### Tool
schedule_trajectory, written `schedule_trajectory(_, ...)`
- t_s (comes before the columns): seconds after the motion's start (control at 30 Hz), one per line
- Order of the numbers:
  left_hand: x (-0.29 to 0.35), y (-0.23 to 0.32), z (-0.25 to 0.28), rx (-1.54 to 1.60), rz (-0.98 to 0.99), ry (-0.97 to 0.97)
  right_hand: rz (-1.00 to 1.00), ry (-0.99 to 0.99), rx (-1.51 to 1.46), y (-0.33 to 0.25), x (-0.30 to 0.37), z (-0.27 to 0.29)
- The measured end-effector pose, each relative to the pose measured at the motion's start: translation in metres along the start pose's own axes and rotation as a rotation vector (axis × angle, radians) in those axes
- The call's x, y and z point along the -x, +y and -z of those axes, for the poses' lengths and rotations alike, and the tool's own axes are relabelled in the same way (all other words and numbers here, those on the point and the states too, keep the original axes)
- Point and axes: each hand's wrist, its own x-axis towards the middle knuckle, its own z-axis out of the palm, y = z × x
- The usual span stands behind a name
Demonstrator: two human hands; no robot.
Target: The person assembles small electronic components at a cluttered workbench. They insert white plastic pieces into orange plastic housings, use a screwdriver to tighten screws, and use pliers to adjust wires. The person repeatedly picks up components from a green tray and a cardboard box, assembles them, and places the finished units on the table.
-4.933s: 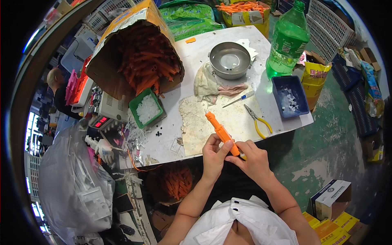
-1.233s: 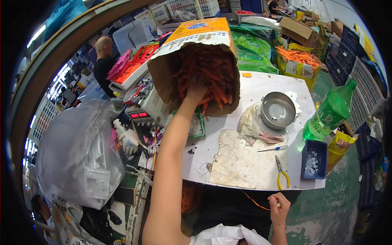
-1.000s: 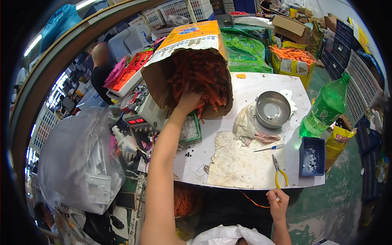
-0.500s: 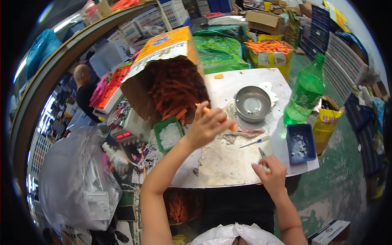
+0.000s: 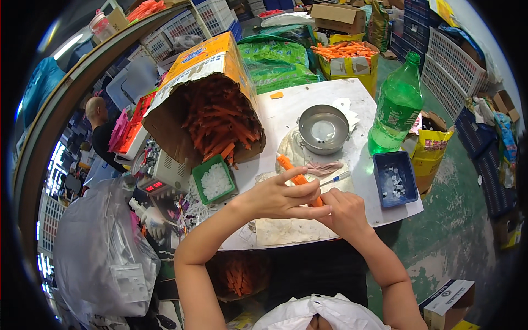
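Note:
My left hand (image 5: 278,196) holds a long orange plastic piece (image 5: 287,163) at a slant, its far end pointing away and left. Against its near end is my right hand (image 5: 347,212), fingers curled closed. The small pliers seen in that hand a moment earlier are now hidden behind the fingers. Both hands are over a worn, stained board (image 5: 275,234) at the table's near edge. Just beyond them lie a pinkish cloth (image 5: 323,169) and a thin pen-like tool with a blue part (image 5: 335,179). A round metal bowl (image 5: 324,147) stands farther back.
A big carton (image 5: 243,69) on its side spills orange pieces at left. Small translucent bits fill a green tray (image 5: 219,197); fewer lie in a blue tray (image 5: 400,202). A tall green bottle (image 5: 397,113) stands at right. A machine with red digits (image 5: 166,171) borders the table's left.
My left hand has come down toward me with the orange piece. My right hand has moved up and left to meet its near end. The view has shifted slightly.

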Motion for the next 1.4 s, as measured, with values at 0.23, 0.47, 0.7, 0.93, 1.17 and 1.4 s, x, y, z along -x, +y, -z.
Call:
schedule_trajectory(0.23, 0.000, 0.020, -0.020, 0.210, 0.372, 0.154, -0.143, 0.134, 0.032, 0.023, 0.016, -0.015)
schedule_trajectory(0.47, 0.023, 0.090, -0.032, 0.583, 1.075, 0.402, -0.437, 0.046, 0.014, 0.059, 0.036, -0.024)
schedule_trajectory(0.7, -0.013, 0.155, -0.059, 1.623, 1.638, 0.784, -0.204, -0.013, -0.048, 0.002, 0.051, -0.028)
schedule_trajectory(0.93, -0.020, 0.159, -0.033, 1.839, 1.672, 1.060, -0.109, -0.060, -0.010, -0.034, 0.055, -0.029)
schedule_trajectory(1.17, -0.010, 0.163, -0.030, 1.890, 1.564, 1.251, -0.037, -0.127, 0.005, -0.047, 0.042, -0.014)
schedule_trajectory(1.4, -0.016, 0.161, -0.025, 1.723, 1.719, 1.120, -0.044, -0.155, 0.018, -0.044, 0.049, -0.023)
